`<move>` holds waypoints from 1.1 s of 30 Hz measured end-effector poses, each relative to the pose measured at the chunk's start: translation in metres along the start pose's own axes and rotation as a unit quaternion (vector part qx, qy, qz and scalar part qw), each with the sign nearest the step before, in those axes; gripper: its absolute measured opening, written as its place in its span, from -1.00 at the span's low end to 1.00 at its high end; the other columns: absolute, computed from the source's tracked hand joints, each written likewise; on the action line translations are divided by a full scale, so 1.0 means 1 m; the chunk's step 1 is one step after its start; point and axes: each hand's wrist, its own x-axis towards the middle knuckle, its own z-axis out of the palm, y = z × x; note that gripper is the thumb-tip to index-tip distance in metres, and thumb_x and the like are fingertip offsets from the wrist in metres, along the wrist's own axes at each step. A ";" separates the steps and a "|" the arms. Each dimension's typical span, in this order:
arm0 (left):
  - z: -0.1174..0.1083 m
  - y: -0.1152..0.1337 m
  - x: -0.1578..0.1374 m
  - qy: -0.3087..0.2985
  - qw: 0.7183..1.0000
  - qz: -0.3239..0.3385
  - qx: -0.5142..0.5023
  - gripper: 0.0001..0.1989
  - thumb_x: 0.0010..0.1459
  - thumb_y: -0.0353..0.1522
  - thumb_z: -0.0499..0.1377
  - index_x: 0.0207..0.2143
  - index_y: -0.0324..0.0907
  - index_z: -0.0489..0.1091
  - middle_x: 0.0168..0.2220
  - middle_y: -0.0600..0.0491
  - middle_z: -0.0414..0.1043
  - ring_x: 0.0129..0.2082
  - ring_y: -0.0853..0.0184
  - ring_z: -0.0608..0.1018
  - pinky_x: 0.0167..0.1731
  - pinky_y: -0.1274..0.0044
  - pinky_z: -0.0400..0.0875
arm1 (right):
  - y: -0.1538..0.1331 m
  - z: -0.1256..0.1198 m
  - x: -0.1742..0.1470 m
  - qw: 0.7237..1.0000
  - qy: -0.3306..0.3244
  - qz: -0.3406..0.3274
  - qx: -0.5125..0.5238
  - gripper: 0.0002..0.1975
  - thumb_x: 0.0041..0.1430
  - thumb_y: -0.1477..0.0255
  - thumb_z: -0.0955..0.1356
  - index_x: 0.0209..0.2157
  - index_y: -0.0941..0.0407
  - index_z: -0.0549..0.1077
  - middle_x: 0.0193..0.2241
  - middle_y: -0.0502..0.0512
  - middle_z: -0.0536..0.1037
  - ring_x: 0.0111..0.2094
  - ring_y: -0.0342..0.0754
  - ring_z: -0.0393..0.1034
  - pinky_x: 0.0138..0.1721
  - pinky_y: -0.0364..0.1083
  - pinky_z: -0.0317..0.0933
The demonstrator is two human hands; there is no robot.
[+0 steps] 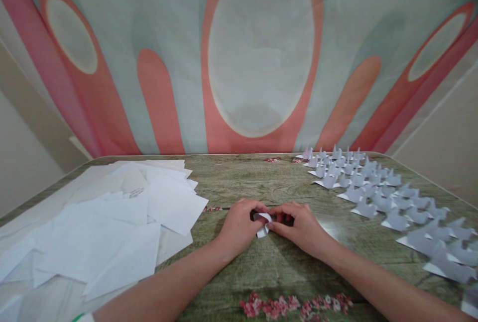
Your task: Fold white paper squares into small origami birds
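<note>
A small folded piece of white paper [263, 227] is between my two hands, just above the wood-patterned table [231, 177]. On its left side, my left hand [242, 225] pinches it with thumb and forefinger. From the right, the thumb and fingers of my right hand [297, 222] close on its other edge. The paper is bent, with a curled flap facing up; its exact shape is partly hidden by my fingers.
A spread pile of white paper sheets [100, 232] covers the left of the table. Rows of folded white paper birds [364, 207] stand along the right side. Pink flower prints [280, 306] mark the tabletop. Behind rises a patterned wall covering [261, 63].
</note>
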 end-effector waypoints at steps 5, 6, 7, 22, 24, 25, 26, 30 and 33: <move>-0.002 0.002 -0.001 -0.001 1.000 -0.007 0.001 -0.81 -0.10 -0.51 0.17 -0.38 -0.12 0.47 -0.38 0.14 0.48 -0.30 0.32 0.45 -0.28 0.53 0.25 | -0.003 0.001 0.000 1.000 0.007 0.007 -0.002 -0.79 -0.03 0.24 0.38 -0.31 -0.01 0.53 -0.56 -0.05 0.49 -0.45 -0.07 0.32 -0.35 -0.10 0.03; -0.002 0.003 -0.001 -0.001 1.000 -0.009 0.002 -0.81 -0.10 -0.50 0.17 -0.38 -0.11 0.47 -0.39 0.14 0.48 -0.30 0.32 0.45 -0.28 0.53 0.25 | -0.003 0.001 0.000 1.000 0.008 0.007 -0.001 -0.79 -0.02 0.24 0.38 -0.31 -0.01 0.53 -0.56 -0.05 0.49 -0.45 -0.08 0.32 -0.35 -0.10 0.03; -0.003 0.003 -0.002 -0.001 1.000 -0.010 0.003 -0.81 -0.10 -0.49 0.18 -0.38 -0.11 0.47 -0.39 0.14 0.48 -0.31 0.32 0.45 -0.29 0.53 0.26 | -0.003 0.002 0.000 1.000 0.010 0.007 -0.001 -0.79 0.00 0.23 0.37 -0.32 -0.01 0.53 -0.56 -0.06 0.49 -0.45 -0.08 0.32 -0.35 -0.10 0.02; -0.016 0.018 -0.007 -0.051 0.999 0.012 -0.013 -0.77 -0.01 -0.36 0.14 -0.25 -0.11 0.48 -0.26 0.10 0.50 -0.22 0.30 0.46 -0.17 0.52 0.27 | -0.001 0.003 -0.003 1.000 0.019 0.003 -0.013 -0.83 0.02 0.29 0.35 -0.32 0.00 0.50 -0.52 -0.06 0.50 -0.40 -0.07 0.32 -0.28 -0.06 -0.01; -0.015 0.018 -0.007 -0.037 0.999 -0.005 -0.012 -0.77 -0.01 -0.29 0.17 -0.26 -0.10 0.48 -0.27 0.09 0.50 -0.22 0.29 0.46 -0.17 0.51 0.28 | -0.001 0.003 -0.003 1.000 0.020 0.001 -0.014 -0.84 0.01 0.32 0.35 -0.32 0.01 0.50 -0.52 -0.06 0.50 -0.40 -0.07 0.32 -0.27 -0.05 -0.01; -0.014 0.017 -0.007 -0.032 0.999 -0.010 -0.012 -0.77 -0.02 -0.27 0.18 -0.27 -0.09 0.48 -0.27 0.09 0.50 -0.23 0.28 0.46 -0.18 0.51 0.28 | -0.001 0.003 -0.003 1.000 0.021 0.001 -0.015 -0.85 0.00 0.34 0.36 -0.33 0.01 0.50 -0.52 -0.06 0.50 -0.40 -0.07 0.32 -0.27 -0.05 -0.01; -0.013 0.016 -0.007 -0.029 0.999 -0.013 -0.013 -0.77 -0.02 -0.27 0.19 -0.27 -0.09 0.48 -0.28 0.10 0.50 -0.23 0.28 0.46 -0.18 0.51 0.28 | -0.001 0.003 -0.003 1.000 0.022 0.001 -0.017 -0.85 -0.01 0.35 0.36 -0.33 0.01 0.50 -0.52 -0.06 0.50 -0.40 -0.07 0.32 -0.27 -0.05 -0.01; -0.012 0.012 -0.006 -0.036 0.999 -0.011 -0.013 -0.78 -0.03 -0.31 0.19 -0.26 -0.08 0.48 -0.28 0.10 0.50 -0.23 0.29 0.46 -0.19 0.50 0.29 | -0.002 0.003 -0.003 1.000 0.022 0.003 -0.019 -0.84 -0.02 0.35 0.37 -0.32 0.01 0.51 -0.53 -0.06 0.50 -0.40 -0.07 0.32 -0.27 -0.05 0.00; -0.012 0.011 -0.006 -0.039 0.999 -0.004 -0.017 -0.78 0.00 -0.33 0.18 -0.25 -0.08 0.48 -0.27 0.09 0.50 -0.23 0.28 0.46 -0.17 0.49 0.28 | -0.003 0.002 -0.004 1.000 0.024 -0.002 -0.018 -0.82 0.01 0.30 0.35 -0.31 0.01 0.51 -0.53 -0.05 0.50 -0.41 -0.07 0.32 -0.27 -0.05 0.01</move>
